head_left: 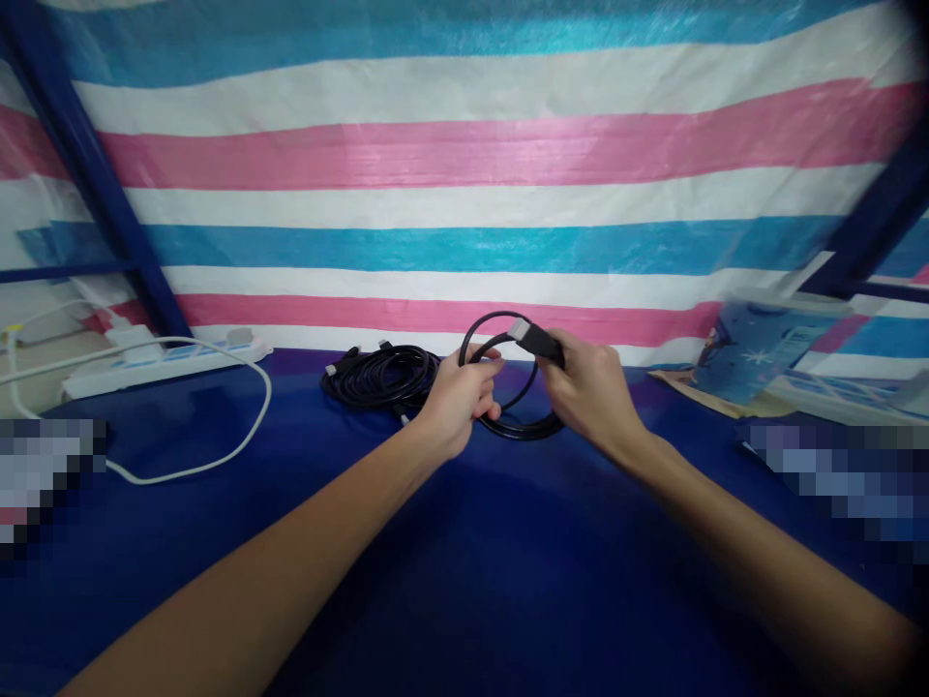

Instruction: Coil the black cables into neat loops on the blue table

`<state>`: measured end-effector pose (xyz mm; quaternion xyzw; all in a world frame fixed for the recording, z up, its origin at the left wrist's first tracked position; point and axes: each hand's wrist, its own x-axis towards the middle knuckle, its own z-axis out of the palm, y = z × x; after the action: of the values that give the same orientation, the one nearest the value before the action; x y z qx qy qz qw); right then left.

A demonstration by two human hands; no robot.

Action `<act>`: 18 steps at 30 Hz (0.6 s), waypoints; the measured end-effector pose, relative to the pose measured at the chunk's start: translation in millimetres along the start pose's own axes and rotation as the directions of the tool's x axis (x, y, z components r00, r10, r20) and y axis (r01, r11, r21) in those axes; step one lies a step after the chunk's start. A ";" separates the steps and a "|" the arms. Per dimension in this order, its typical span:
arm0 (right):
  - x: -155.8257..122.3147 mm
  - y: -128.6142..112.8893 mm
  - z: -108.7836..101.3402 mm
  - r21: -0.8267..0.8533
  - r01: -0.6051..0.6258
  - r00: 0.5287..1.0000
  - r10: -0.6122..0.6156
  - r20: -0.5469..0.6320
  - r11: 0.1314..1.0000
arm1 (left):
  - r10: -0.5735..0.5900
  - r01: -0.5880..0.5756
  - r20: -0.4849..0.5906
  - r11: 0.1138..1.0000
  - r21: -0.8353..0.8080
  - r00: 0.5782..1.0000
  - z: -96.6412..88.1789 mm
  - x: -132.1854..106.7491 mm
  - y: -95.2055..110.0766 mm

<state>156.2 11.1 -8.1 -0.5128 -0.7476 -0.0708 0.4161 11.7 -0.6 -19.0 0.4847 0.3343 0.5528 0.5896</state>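
My left hand (459,402) curls around the looped cable (521,431) at nine o'clock; my right hand (591,382) grips a plug (537,341) at two.

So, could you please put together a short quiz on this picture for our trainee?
1. What does the right hand grip?
a) the white cable
b) the connector of the looped black cable
c) the striped sheet

2. True or false: a bundle of black cables lies beside the left hand.

3. Fill in: the white power strip lies toward the picture's ____ side.

Key: 1. b; 2. true; 3. left.
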 end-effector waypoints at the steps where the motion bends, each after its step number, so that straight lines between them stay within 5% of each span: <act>1: 0.9 -1.0 -3.5 -0.021 0.053 0.998 -0.052 0.033 0.998 | 0.030 -0.032 0.019 0.996 0.082 0.999 -3.5 2.4 0.9; 5: 1.7 2.1 -10.7 -0.101 0.226 0.963 -0.206 0.171 0.969 | 0.054 -0.081 0.105 0.960 0.269 0.993 -1.3 0.5 3.0; 11: -6.5 -0.4 -7.3 -0.382 0.064 0.981 -0.128 -0.145 0.922 | -0.009 -0.031 0.125 0.950 0.311 0.992 9.1 -11.6 16.2; 14: -6.4 -5.9 -12.1 -0.453 0.104 0.957 -0.213 -0.195 0.885 | 0.006 -0.091 0.197 0.900 0.427 0.980 3.6 -10.2 23.4; 16: -4.4 -10.2 -17.1 -0.402 0.174 0.949 -0.262 -0.176 0.899 | 0.038 -0.165 0.261 0.858 0.486 0.965 -0.9 -7.9 26.7; 18: -2.5 -14.8 -20.4 -0.152 0.210 0.970 -0.225 -0.090 0.966 | 0.105 -0.251 0.288 0.806 0.536 0.952 -4.1 -5.9 28.7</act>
<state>155.4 -8.5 8.0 -0.4513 -0.7693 -0.1958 0.4077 -2.5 -7.8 5.9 0.7312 0.3608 0.4178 0.4008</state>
